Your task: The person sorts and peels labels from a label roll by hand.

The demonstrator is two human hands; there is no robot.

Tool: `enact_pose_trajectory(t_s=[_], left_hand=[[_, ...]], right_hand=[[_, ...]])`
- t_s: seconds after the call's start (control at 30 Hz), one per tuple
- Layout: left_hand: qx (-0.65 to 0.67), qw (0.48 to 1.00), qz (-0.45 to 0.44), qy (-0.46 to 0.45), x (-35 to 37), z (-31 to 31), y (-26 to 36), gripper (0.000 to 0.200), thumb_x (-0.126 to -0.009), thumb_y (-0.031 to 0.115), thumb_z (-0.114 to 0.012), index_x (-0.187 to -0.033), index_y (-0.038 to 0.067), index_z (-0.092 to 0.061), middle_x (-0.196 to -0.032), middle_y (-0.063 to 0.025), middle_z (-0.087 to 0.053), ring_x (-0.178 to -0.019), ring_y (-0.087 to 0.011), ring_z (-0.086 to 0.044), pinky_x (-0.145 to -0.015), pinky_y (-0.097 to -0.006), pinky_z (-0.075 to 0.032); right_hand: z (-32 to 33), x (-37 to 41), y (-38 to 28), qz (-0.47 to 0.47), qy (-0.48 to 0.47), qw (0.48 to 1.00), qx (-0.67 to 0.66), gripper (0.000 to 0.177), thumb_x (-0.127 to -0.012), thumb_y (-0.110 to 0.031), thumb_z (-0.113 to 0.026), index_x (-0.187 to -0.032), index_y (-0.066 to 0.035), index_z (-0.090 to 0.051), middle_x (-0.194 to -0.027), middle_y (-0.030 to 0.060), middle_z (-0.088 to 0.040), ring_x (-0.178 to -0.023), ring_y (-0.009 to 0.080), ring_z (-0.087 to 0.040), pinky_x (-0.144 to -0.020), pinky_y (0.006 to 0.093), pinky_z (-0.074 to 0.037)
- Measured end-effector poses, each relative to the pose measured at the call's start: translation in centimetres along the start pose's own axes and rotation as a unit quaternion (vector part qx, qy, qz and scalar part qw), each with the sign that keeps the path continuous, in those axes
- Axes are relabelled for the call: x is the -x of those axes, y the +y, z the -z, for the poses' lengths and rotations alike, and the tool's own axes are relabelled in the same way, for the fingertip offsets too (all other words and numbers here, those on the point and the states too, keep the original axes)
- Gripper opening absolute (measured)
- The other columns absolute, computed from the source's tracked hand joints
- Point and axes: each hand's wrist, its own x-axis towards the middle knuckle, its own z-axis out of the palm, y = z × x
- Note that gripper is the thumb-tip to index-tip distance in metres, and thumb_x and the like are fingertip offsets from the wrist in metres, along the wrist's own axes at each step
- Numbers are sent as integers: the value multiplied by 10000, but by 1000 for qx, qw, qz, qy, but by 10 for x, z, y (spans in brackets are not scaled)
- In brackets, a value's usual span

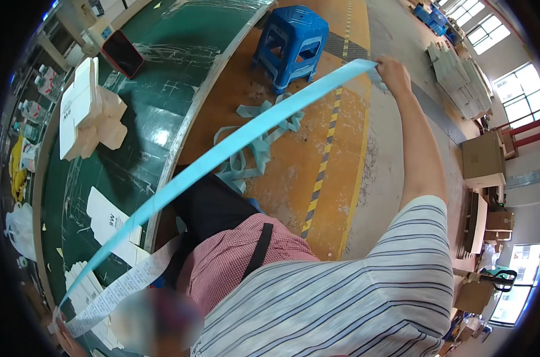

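Observation:
My right hand (393, 76), raised at the upper right with the arm stretched out, is closed on one end of a long light-blue strip (246, 134). The strip runs taut and diagonally down to my left hand (69, 338), at the lower left edge and partly cut off. A white strip with printed text (120, 291) also reaches my left hand, whose fingers are closed where the two strips meet. Under and beside it lie flat white printed cartons (87, 287). Another flat carton marked M6 (111, 221) rests partly beneath the blue strip.
On the green table (163, 83) stand stacked white boxes (82, 113) and a phone (122, 53). A blue stool (292, 38) and loose blue strips (261, 149) are on the floor. Bottles (35, 112) line the far left. Brown cartons (483, 157) stand at right.

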Motion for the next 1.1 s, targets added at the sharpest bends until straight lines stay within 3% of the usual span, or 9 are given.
enact_pose_trajectory(t_s=[0.17,0.27,0.33,0.43,0.5,0.67,0.83,1.0,1.1], left_hand=[[-48,991,117,46,35,12,-9,421,-1037,242,-403,-1346,-34,-477,-1295,-154,-572,-1225,-247,-522,-1046,-337,-369],[-50,986,151,55,46,21,-6,419,-1031,231,-416,-1348,-36,-474,-1293,-155,-571,-1223,-246,-523,-1043,-334,-375],[-50,983,170,55,50,29,-1,418,-1026,224,-425,-1348,-38,-472,-1292,-155,-571,-1221,-245,-524,-1040,-332,-379],[-44,977,201,55,56,39,9,416,-1020,213,-438,-1349,-40,-469,-1291,-155,-571,-1218,-244,-526,-1037,-329,-385],[-40,974,216,55,60,51,17,416,-1016,206,-447,-1350,-41,-467,-1290,-156,-570,-1217,-243,-527,-1034,-327,-389],[-30,966,254,44,73,69,37,418,-1005,188,-468,-1352,-44,-462,-1288,-156,-570,-1212,-242,-529,-1028,-323,-399],[-19,957,288,27,83,79,53,421,-994,170,-490,-1354,-47,-458,-1285,-157,-569,-1208,-240,-532,-1022,-318,-409],[-6,949,313,13,93,82,69,428,-984,152,-512,-1356,-50,-453,-1283,-158,-568,-1204,-238,-535,-1016,-313,-419],[6,944,330,1,99,83,78,433,-977,141,-525,-1357,-52,-450,-1282,-158,-568,-1201,-237,-536,-1012,-310,-425]], right_hand=[[-24,7,-5,-47,-94,988,-110,154,-896,-219,-599,-979,-108,-666,-851,76,-682,-578,182,-633,-654,340,-495],[-31,3,-15,-18,-97,980,-175,197,-916,-209,-606,-1026,-52,-651,-894,100,-684,-556,176,-623,-642,329,-496],[-37,-2,-30,-11,-116,974,-193,201,-924,-208,-602,-1034,-46,-645,-908,104,-685,-578,174,-628,-656,327,-497],[-30,4,-91,89,-171,949,-250,224,-938,-224,-576,-1089,-81,-661,-973,101,-681,-822,207,-651,-751,341,-505],[-25,20,-146,261,-140,912,-283,227,-930,-241,-574,-1065,-84,-667,-965,101,-674,-865,227,-649,-773,343,-501],[-44,65,-232,458,-250,790,-322,237,-895,-236,-586,-1038,-69,-672,-989,119,-677,-932,291,-645,-817,388,-510],[-90,129,-283,536,-410,646,-358,610,-800,-213,-733,-1347,-68,-505,-1286,155,-556,-1219,322,-508,-1033,397,-414],[-128,169,-325,630,-401,617,-249,843,-691,-224,-804,-1430,-138,-408,-1378,132,-488,-1285,303,-456,-1041,437,-381],[-140,192,-324,706,-299,592,-249,911,-643,-304,-836,-1430,-170,-397,-1326,97,-519,-1247,294,-479,-985,471,-395]])
